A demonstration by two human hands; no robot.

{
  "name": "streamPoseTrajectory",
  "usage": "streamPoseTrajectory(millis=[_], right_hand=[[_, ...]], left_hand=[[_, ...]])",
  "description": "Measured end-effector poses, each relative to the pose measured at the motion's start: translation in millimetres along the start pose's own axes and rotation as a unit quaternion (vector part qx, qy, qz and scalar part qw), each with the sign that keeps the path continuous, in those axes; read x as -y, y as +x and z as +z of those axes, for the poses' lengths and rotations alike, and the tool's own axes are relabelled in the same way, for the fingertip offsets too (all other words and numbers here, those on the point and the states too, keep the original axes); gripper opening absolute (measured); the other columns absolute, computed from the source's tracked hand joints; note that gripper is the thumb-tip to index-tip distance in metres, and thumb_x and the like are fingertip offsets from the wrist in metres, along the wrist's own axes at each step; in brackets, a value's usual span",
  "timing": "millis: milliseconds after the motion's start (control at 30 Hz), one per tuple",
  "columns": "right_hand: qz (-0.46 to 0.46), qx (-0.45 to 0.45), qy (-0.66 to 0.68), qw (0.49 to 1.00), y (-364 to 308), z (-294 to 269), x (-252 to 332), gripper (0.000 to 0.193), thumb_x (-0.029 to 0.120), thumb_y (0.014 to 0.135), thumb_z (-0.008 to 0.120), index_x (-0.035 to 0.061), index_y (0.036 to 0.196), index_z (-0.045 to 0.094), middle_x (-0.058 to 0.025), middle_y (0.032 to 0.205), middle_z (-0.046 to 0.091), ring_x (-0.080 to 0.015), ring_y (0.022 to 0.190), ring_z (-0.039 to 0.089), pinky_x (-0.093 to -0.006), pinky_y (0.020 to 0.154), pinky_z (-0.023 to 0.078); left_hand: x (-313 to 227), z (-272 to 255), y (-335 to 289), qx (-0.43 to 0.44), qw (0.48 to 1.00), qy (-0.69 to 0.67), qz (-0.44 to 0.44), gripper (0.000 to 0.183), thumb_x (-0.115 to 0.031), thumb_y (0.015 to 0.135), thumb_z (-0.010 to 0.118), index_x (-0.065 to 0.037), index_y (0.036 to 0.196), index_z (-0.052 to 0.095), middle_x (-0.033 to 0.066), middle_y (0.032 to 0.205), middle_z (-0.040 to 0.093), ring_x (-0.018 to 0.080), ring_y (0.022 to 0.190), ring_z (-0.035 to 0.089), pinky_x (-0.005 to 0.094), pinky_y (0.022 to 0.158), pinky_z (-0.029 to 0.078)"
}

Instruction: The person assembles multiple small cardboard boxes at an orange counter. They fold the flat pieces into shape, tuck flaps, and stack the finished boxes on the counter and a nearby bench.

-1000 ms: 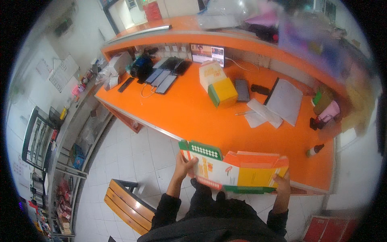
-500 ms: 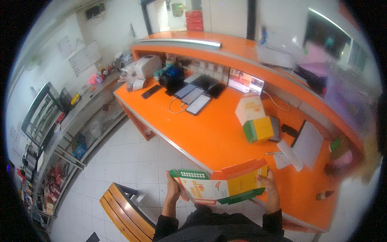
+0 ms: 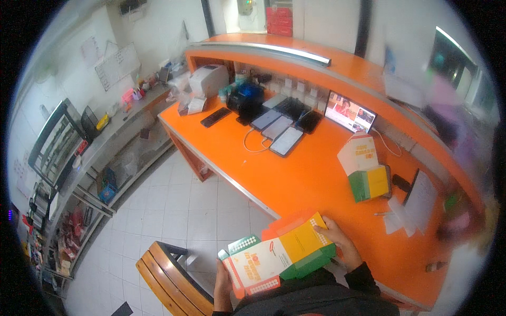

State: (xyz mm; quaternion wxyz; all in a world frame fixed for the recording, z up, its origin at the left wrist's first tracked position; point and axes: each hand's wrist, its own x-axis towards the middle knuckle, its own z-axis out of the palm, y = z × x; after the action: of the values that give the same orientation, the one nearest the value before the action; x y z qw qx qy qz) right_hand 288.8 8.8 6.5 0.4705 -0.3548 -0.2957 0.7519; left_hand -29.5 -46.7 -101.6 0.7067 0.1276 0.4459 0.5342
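An unfolded carton (image 3: 282,254) in white, yellow, green and orange-red spans the space between my hands, flat with its side flaps sticking out. At its white end my left hand (image 3: 223,279) grips the edge. My right hand (image 3: 338,238) pinches the yellow end, the thumb lying on the upper face. The carton is held just off the near edge of the orange desk (image 3: 237,179), over my lap. On the desk to the right stands a folded carton (image 3: 363,166) of the same colours, its white flap raised; neither hand touches it.
Several phones (image 3: 287,141) lie at the desk's middle, near a lit screen (image 3: 349,111) and a white printer (image 3: 208,80). Papers (image 3: 421,195) and a marker (image 3: 435,266) lie at right. A slatted wooden chair (image 3: 171,279) stands at lower left.
The carton in my hands has tilted, its white end dropping and its yellow end rising. Both hands still hold it. The view has shifted, so the desk sits farther right.
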Motion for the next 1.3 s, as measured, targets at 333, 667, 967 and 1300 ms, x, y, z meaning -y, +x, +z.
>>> streamPoseTrajectory(millis=[333, 667, 967, 1300], right_hand=[[-0.054, 0.030, -0.277, 0.959, 58, -115, -74, 0.047, 0.011, 0.075, 0.049, 0.0022, 0.115, 0.025, -0.0049, 0.107, 0.038, -0.0130, 0.097, 0.038, -0.0257, 0.080, 0.033], [-0.160, -0.144, -0.145, 0.966, 49, -75, -13, 0.047, 0.010, 0.076, 0.047, 0.0047, 0.116, 0.024, -0.0061, 0.114, 0.033, -0.0156, 0.106, 0.030, -0.0260, 0.087, 0.023], [-0.239, -0.285, -0.203, 0.906, 61, -48, 21, 0.063, 0.026, 0.074, 0.051, 0.0026, 0.121, 0.017, -0.0106, 0.123, 0.022, -0.0214, 0.113, 0.019, -0.0344, 0.092, 0.015], [-0.220, 0.121, -0.634, 0.731, 60, 114, 75, 0.077, 0.029, 0.063, 0.062, -0.0005, 0.119, 0.018, -0.0172, 0.102, 0.044, -0.0285, 0.095, 0.043, -0.0360, 0.078, 0.036]], left_hand=[[-28, 34, -15, -0.051, 0.980, 0.134, 0.137, 0.043, -0.035, 0.084, 0.024, 0.001, 0.103, 0.038, 0.0106, 0.097, 0.047, 0.0174, 0.085, 0.048, 0.0279, 0.072, 0.040], [-117, 135, 44, 0.007, 0.838, 0.411, 0.357, 0.024, -0.024, 0.077, 0.046, 0.000, 0.079, 0.051, 0.0050, 0.068, 0.052, 0.0093, 0.061, 0.045, 0.0230, 0.054, 0.038], [-106, 189, 56, 0.114, 0.910, 0.311, 0.249, 0.023, -0.019, 0.080, 0.044, 0.001, 0.088, 0.050, 0.0039, 0.078, 0.054, 0.0075, 0.068, 0.047, 0.0211, 0.060, 0.039], [-155, 148, -28, 0.050, 0.853, 0.389, 0.344, 0.022, -0.023, 0.074, 0.053, -0.001, 0.077, 0.050, 0.0024, 0.068, 0.052, 0.0071, 0.061, 0.045, 0.0218, 0.054, 0.038]])
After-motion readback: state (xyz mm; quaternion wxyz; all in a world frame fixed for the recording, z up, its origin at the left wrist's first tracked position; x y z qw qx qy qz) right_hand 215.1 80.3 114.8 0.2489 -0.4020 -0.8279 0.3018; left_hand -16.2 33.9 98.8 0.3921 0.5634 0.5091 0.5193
